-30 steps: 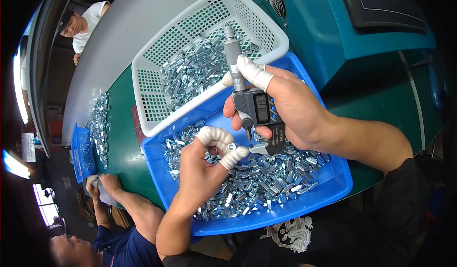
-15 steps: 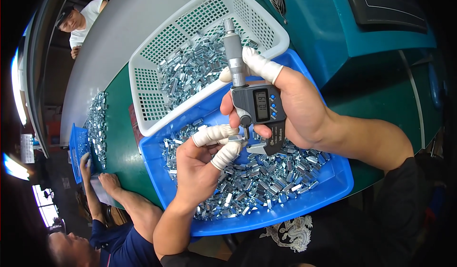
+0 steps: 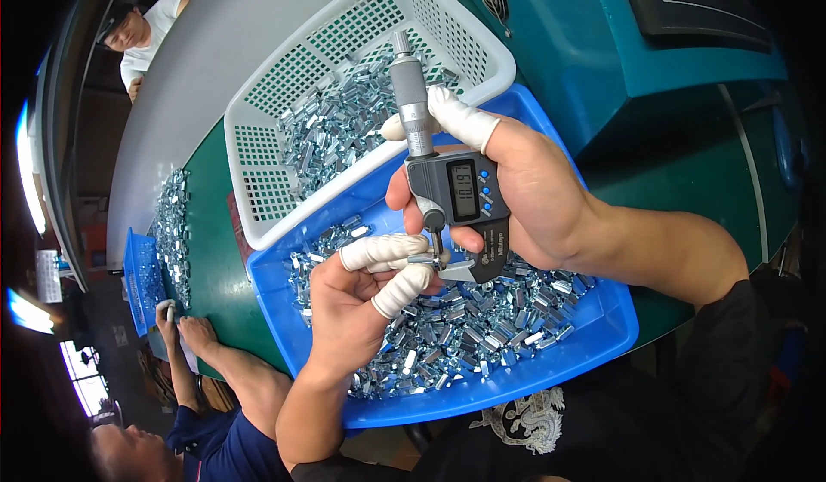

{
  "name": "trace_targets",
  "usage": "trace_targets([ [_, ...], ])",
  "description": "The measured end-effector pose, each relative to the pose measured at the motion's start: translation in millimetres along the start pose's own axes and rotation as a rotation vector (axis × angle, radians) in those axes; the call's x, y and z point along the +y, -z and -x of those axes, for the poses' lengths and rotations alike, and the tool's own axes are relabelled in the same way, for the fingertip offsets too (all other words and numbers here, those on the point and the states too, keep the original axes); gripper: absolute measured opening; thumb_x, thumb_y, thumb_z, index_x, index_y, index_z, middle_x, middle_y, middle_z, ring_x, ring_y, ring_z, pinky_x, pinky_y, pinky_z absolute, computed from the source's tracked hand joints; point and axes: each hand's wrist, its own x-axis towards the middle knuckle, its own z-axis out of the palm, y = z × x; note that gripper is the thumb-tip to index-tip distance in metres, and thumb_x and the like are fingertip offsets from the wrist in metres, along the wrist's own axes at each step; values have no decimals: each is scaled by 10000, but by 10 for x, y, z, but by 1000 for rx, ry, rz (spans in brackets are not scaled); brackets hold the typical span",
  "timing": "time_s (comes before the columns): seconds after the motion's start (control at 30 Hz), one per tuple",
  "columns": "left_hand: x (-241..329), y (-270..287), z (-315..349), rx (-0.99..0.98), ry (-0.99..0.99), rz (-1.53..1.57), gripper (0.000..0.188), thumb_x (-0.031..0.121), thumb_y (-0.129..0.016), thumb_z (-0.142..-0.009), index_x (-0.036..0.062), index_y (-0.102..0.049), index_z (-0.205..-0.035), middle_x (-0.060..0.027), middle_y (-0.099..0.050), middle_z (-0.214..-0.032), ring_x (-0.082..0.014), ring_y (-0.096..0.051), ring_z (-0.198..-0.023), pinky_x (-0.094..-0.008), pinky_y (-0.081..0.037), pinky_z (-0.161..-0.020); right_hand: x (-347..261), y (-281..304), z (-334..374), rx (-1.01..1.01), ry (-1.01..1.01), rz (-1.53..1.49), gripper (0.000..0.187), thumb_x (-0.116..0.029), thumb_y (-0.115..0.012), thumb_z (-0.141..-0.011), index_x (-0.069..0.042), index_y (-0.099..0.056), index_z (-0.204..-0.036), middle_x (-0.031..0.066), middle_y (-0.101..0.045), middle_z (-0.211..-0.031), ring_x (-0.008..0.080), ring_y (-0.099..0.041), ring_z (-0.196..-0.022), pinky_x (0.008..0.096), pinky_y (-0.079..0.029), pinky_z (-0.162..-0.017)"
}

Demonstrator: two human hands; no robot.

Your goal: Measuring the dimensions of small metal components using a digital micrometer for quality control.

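Pinching one small metal nut (image 3: pixel 421 259) at the mouth of the gauge (image 3: pixel 462 190), its long axis roughly crosswise to the gauge's rod (image 3: pixel 437 240); contact unclear. My left hand (image 3: pixel 353 306): nearer, thumb and fingertips closed on the nut. My right hand (image 3: pixel 538 194): wrapped round the gauge, up and right of the nut. Below both: blue tray (image 3: pixel 613 331).

Micrometer (image 3: pixel 465 177) in right grip (image 3: pixel 529 177); piece (image 3: pixel 421 259) in left grip (image 3: pixel 357 297), at micrometer's spindle (image 3: pixel 437 241). Tray (image 3: pixel 607 310) of pieces (image 3: pixel 508 319) under both grips, basket (image 3: pixel 327 204) beyond them. Surface (image 3: pixel 215 250) left of grips: pile (image 3: pixel 175 233), then bin (image 3: pixel 132 284).
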Motion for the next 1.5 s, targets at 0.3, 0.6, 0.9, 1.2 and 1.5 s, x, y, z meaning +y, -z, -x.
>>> trace_targets([
  [0.3, 39, -29, 16, 26, 54, 33, 226, -47, -600, -843, -38, -571, -1066, -165, -647, -981, -199, -657, -826, -294, -569, -706, -3, -21, -1, 7, 35, 48, 409, -395, -346, -982, -33, -499, -1097, 139, -618, -848, 149, -624, -670, 213, -438, -416],
  [0.6, 6, -22, 17, 12, 62, 48, 226, -50, -603, -841, -40, -568, -1064, -152, -648, -978, -176, -650, -830, -275, -558, -710, -14, -27, -2, 26, 19, 84, 321, -351, -408, -976, -51, -508, -1034, 122, -624, -816, 133, -628, -646, 198, -420, -383],
  [0.9, 14, -30, 28, 7, 32, 15, 222, -49, -605, -840, -41, -573, -1059, -146, -647, -985, -174, -648, -845, -274, -556, -729, -13, -29, -1, 13, 13, 101, 390, -371, -387, -979, -29, -512, -1120, 123, -622, -835, 130, -628, -657, 194, -425, -395],
  [1.2, 21, -50, 35, 26, 26, 54, 221, -51, -606, -839, -43, -569, -1056, -145, -644, -992, -176, -647, -847, -281, -555, -743, -22, -32, 10, -1, 24, 117, 486, -411, -318, -986, -7, -480, -1203, 126, -611, -859, 136, -624, -692, 198, -431, -418],
  [1.5, 2, -58, 25, 28, 32, 26, 221, -66, -601, -836, -46, -563, -1053, -125, -639, -968, -174, -645, -842, -292, -560, -744, 4, -6, 12, 17, 29, 75, 460, -420, -330, -981, -31, -478, -1179, 134, -616, -851, 151, -628, -687, 210, -427, -415],
])
